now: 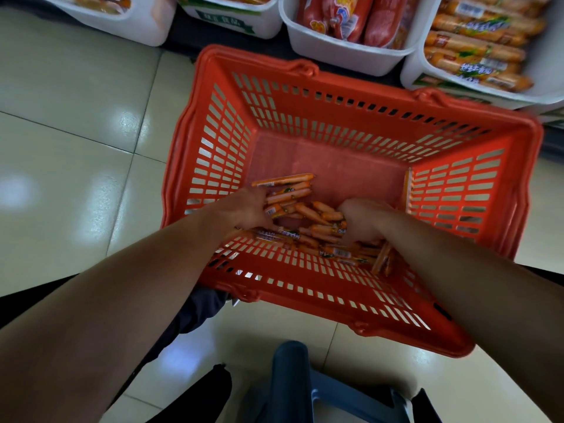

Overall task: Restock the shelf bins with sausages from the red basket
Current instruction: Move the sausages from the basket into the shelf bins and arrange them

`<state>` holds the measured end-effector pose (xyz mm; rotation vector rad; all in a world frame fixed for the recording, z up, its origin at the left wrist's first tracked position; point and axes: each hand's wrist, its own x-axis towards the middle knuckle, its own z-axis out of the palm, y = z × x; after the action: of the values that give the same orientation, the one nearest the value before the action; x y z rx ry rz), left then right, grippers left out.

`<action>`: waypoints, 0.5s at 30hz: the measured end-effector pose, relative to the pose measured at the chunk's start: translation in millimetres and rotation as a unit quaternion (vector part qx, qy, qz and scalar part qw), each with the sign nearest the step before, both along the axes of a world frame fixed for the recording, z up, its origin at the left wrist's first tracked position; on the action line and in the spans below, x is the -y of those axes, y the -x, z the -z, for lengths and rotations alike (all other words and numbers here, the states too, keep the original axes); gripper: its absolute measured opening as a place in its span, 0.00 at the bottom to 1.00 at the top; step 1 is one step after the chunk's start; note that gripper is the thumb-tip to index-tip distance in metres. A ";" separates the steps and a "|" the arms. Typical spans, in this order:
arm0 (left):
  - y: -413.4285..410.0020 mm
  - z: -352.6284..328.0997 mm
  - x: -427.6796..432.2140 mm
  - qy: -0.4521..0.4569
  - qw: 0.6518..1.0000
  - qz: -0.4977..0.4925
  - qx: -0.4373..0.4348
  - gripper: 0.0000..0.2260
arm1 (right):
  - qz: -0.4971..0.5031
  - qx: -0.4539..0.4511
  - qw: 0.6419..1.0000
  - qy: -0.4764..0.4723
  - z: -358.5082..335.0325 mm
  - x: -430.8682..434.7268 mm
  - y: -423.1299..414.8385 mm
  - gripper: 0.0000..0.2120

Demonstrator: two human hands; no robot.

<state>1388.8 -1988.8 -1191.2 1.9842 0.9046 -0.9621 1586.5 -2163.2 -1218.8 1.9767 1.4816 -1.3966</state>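
Down on the shop floor (76,132), the left side is all bare glossy tile, so loads of room there. Next over is the red basket (183,154), far rim close up to the white bins (335,54) along the top edge, near rim just above a grey-blue stool (293,370). The far half of the basket bottom is bare; the sausages (317,227) are all heaped against the near wall.

Into the left end of that heap goes the left hand (244,209), fingers curled round a few sausages. On the right end sits the right hand (366,222), back of the hand up and fingers tucked underneath, so I can't tell if it's got hold of anything. Small gap between the 2 hands. Right of the basket only a thin strip of tile shows.

Counts: 1 basket, 2 hands, 4 bins. Bin 1 (152,25) and bin 2 (268,22) are cut off by the top edge, bin 3 holds fat red sausages, bin 4 (410,73) holds orange ones. The loose sausages in the basket are too jumbled to count.
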 end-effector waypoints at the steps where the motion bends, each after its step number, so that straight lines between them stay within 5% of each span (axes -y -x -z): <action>1: 0.5 -4.5 -3.5 -0.009 1.000 -0.003 -0.006 0.31 | 0.018 -0.004 1.000 -0.009 -4.8 -3.6 -0.8 0.17; 5: -2.1 -31.7 -16.7 -0.052 0.998 -0.012 -0.017 0.20 | 0.079 -0.013 0.995 -0.054 -31.5 -17.7 -7.2 0.15; 15: -20.8 -139.6 -23.3 -0.141 0.989 0.009 0.045 0.24 | 0.134 0.015 0.984 -0.115 -151.5 -21.3 -40.4 0.12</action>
<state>1409.5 -1965.6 -1051.6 2.2565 1.0198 -0.7810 1626.9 -2141.9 -1067.3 2.4052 1.4620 -1.3398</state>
